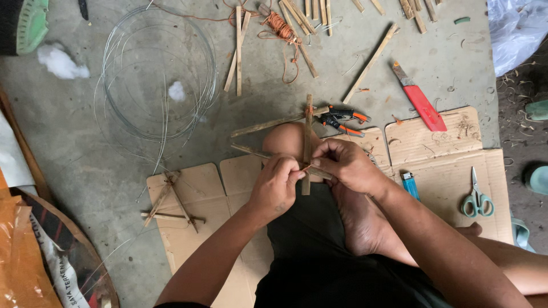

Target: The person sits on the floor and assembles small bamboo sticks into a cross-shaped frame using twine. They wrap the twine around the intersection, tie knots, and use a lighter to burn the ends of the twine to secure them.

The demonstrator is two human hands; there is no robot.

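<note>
We see both hands meet over the knee, on a frame of crossed bamboo sticks (307, 137). The left hand (274, 188) has its fingers pinched on the frame where the sticks cross, and the right hand (348, 166) has its fingers clenched around that crossing from the other side. A bit of orange string shows at the crossing, between the two hands.

We take the stick frame as our landmark. Just beyond its far end lie pliers (341, 121) with orange and black handles, touching or nearly touching one stick. Farther right of them rests a red utility knife (418, 100) on the concrete floor (85, 165). Right of the frame, beside the right forearm, a blue lighter (410, 184) lies on flattened cardboard (445, 171), and green-handled scissors (476, 197) lie well beyond it. Left of the frame a smaller finished bundle of tied sticks (170, 199) sits on the cardboard. Far left and above is a coil of thin wire (157, 74). Above the frame are loose sticks and a spool of orange string (279, 25).
</note>
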